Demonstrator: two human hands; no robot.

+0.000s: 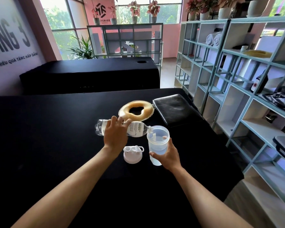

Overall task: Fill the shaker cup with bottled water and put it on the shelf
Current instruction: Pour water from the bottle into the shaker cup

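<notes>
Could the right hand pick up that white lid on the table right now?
Probably not yet. The right hand is wrapped around the shaker cup, steadying it while the left hand pours from the water bottle. The lid lies close beside the cup with nothing covering it, so a freed hand likely could.

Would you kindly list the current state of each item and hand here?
Water bottle: uncapped, tipped sideways, mouth over the cup.
Shaker cup: open, upright, partly filled.
Shaker lid: off, lying on the table.
Left hand: gripping the bottle.
Right hand: holding the cup.
</notes>
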